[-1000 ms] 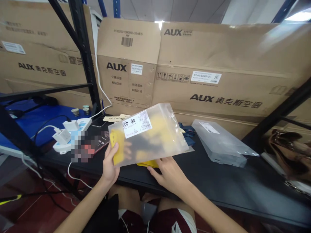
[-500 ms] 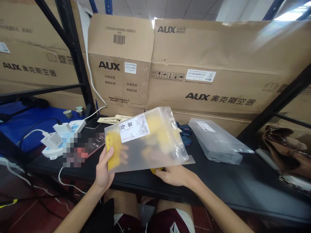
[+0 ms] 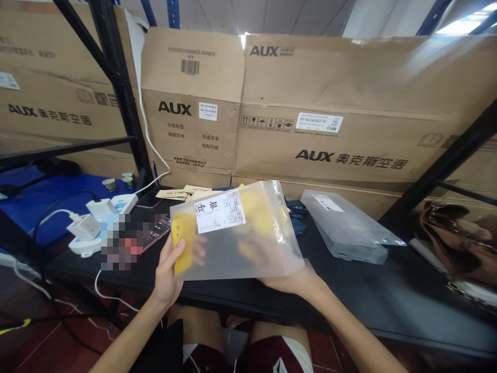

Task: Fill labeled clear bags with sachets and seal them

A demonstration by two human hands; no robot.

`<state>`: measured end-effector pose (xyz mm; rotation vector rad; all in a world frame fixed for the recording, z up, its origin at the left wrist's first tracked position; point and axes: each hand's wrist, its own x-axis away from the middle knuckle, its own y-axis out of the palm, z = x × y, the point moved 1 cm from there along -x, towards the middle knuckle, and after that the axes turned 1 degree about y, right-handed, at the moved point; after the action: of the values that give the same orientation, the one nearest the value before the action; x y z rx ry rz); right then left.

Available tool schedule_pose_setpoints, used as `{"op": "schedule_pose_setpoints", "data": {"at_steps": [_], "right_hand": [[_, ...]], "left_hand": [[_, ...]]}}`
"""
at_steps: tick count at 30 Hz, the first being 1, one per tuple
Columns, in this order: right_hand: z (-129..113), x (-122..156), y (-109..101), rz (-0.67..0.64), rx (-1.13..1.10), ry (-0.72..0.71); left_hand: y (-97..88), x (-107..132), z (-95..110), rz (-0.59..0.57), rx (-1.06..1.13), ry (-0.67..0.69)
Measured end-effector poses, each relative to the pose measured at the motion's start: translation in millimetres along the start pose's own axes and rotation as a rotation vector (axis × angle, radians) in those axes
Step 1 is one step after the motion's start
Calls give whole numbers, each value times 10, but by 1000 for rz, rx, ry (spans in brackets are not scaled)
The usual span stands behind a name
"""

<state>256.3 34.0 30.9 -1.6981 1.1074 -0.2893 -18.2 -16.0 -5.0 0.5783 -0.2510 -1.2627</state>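
Plainly, a frosted bag (image 3: pixel 233 256) is held up over the near edge of the black table (image 3: pixel 349 295).

The left hand (image 3: pixel 167 267) grips its left end, thumb in front on a yellow piece (image 3: pixel 180 251), fingers showing blurred through the plastic behind; the right hand (image 3: pixel 289 281) reaches behind the lower right part, its fingertips too hazy for me to tell whether they grip anything. A white label (image 3: pixel 221 211) faces up on the bag, and more yellow shows through its upper right. Just left of the bag lies a phone (image 3: pixel 157 235), then a power strip (image 3: pixel 81 246) with plugs in it; paper slips (image 3: pixel 171 195) lie behind. Another frosted bag (image 3: pixel 330 223) rests to the right, before tall cardboard boxes (image 3: pixel 272 150).
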Motion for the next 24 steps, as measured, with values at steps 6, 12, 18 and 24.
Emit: {"op": "schedule_pose_setpoints", "data": {"at_steps": [6, 12, 18, 24], "right_hand": [[219, -16, -591, 599, -354, 207], [207, 163, 23, 407, -135, 9], [-145, 159, 460, -4, 47, -12], [-187, 209, -61, -337, -7, 73]], "left_hand": [[-7, -6, -17, -20, 16, -13], [-2, 10, -7, 2, 6, 0], [-48, -10, -27, 107, 63, -10], [-13, -9, -10, 107, 64, -35]]}}
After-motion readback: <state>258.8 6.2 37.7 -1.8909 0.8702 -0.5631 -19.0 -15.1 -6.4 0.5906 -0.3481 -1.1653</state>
